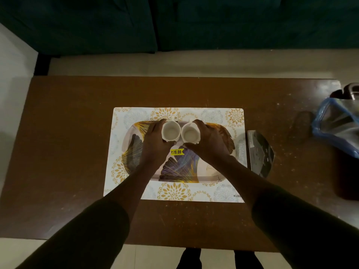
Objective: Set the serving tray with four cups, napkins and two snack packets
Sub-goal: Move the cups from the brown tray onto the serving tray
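1. Head view, looking straight down: a brown table (pixel 77 133) fills the middle of the frame, and a patterned placemat (pixel 213 113) lies at its centre.
2. On the placemat sits the serving tray (pixel 178 169), oval with a feather design and a yellow price sticker (pixel 177 152) near its middle.
3. Two white cups stand side by side at the upper centre of the tray, touching or nearly so, both upright and empty.
4. The left hand (pixel 153 142) is wrapped around the left cup (pixel 170 131), fingers curled on its outer wall.
5. The right hand (pixel 209 141) is wrapped around the right cup (pixel 190 132) in the same way.
6. Whether the cups rest fully on the tray or hang just above it cannot be told.
7. The cups look like ceramic: stiff, smooth, rather light, and likely to chip if knocked together. A hold around the body, as here, seems secure; the handles, toward the top of the frame, are mostly hidden.
8. At the right of the frame, just beside the placemat, lies a dark shiny packet (pixel 260 152), possibly a snack packet. Farther right is a blue-edged clear bag (pixel 336 121).
9. No napkins can be seen, and two more cups appear still to be needed.
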